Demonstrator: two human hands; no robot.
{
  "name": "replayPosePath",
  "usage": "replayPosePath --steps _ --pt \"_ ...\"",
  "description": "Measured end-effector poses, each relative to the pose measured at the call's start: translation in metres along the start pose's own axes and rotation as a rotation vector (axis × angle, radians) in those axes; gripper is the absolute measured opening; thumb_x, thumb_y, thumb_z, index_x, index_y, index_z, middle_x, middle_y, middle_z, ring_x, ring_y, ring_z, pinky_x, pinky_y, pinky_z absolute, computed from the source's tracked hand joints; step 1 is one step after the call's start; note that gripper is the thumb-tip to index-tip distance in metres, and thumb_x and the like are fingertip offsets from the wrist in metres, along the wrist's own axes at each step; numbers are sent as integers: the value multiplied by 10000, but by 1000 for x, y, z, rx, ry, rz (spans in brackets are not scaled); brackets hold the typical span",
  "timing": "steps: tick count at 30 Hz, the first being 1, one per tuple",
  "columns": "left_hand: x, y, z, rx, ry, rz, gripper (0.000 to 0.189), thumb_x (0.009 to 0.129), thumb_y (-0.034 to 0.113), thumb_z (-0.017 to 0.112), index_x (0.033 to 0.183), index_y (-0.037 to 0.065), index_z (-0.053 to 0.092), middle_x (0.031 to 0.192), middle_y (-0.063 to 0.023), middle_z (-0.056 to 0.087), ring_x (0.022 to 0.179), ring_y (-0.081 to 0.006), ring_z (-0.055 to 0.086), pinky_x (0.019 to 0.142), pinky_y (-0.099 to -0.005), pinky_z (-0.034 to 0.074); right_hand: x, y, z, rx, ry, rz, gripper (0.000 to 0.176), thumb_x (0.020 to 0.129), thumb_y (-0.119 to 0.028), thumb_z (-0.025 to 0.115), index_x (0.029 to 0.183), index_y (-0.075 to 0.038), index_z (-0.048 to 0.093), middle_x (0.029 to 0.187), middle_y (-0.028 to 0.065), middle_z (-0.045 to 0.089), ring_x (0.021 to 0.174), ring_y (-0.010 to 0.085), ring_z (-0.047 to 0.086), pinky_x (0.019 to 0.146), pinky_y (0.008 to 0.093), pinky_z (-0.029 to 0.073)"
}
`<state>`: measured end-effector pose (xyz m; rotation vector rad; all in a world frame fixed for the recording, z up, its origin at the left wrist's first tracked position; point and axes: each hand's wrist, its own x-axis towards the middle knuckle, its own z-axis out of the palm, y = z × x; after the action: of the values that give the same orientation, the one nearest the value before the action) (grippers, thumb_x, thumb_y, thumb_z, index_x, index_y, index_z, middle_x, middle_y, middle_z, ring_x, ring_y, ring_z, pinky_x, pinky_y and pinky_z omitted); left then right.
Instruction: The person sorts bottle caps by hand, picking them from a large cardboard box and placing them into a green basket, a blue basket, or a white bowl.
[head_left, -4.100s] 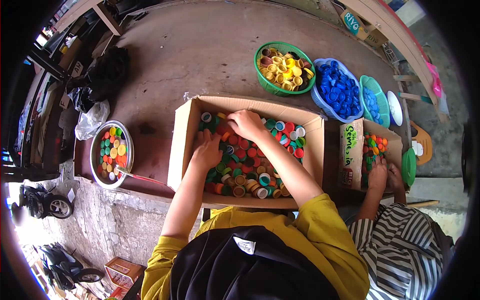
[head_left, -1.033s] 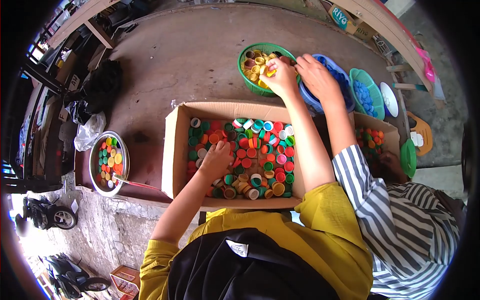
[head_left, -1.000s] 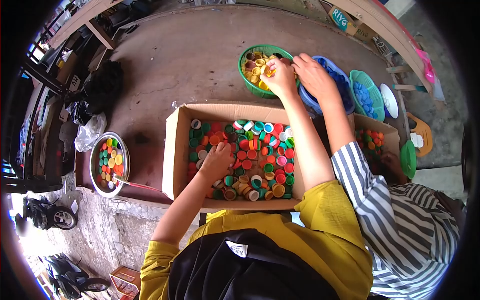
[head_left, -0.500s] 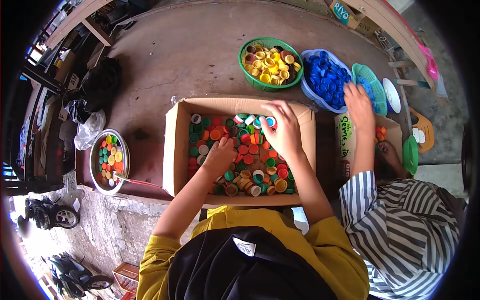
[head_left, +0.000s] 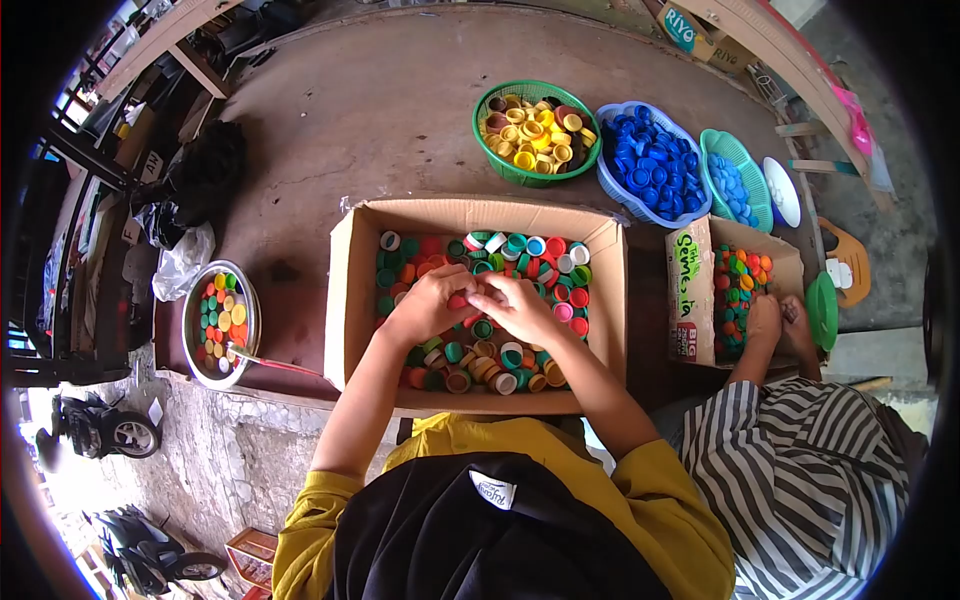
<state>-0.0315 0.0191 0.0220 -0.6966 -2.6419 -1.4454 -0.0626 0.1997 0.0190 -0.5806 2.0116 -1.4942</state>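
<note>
Over the middle of a cardboard box (head_left: 340,300) full of mixed bottle caps (head_left: 500,375), my two hands meet at the fingertips. My left hand (head_left: 434,302) is closed, with a red bottle cap (head_left: 458,301) showing at its fingers. My right hand (head_left: 517,307) is closed in a pinch against the left fingertips; what it grips is hidden. Red, green, orange, white and tan caps lie loose beneath and around both hands.
Beyond the box stand a green basket (head_left: 482,152) of yellow and brown caps, a blue-violet basket (head_left: 625,204) of dark blue caps and a teal basket (head_left: 757,160) of light blue ones. A metal bowl (head_left: 188,335) sits left. A co-worker's hands (head_left: 765,325) are in a smaller box (head_left: 705,240).
My right hand has moved left and down to meet my left hand, which has risen slightly. The co-worker's raised hand has come back from the blue baskets into the smaller box.
</note>
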Motion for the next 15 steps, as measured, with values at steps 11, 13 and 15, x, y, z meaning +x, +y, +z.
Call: replayPosePath --steps 11,13,15 --pt "-18 -8 33 367 -347 -107 361 634 40 692 971 104 580 1068 -105 477 991 -304 519 847 -401 452 64 -28 -94 -245 568 -248 296 730 -46 694 1009 -37 595 854 96 661 746 140 643 648 276 513" --pt "-20 -17 42 374 -366 -109 356 610 43 691 942 123 592 1063 -107 453 1041 -298 489 851 -410 446 97 -31 -127 -455 643 -342 340 737 -36 688 1058 -8 581 946 119 660 745 140 645 654 251 516" --pt "-20 -17 49 477 -351 -92 341 606 44 694 921 125 595 1026 -104 456 1047 -289 482 840 -408 449 126 -37 -147 -441 679 -330 309 680 -79 716 972 -40 623 857 136 659 750 228 657 675 323 521"
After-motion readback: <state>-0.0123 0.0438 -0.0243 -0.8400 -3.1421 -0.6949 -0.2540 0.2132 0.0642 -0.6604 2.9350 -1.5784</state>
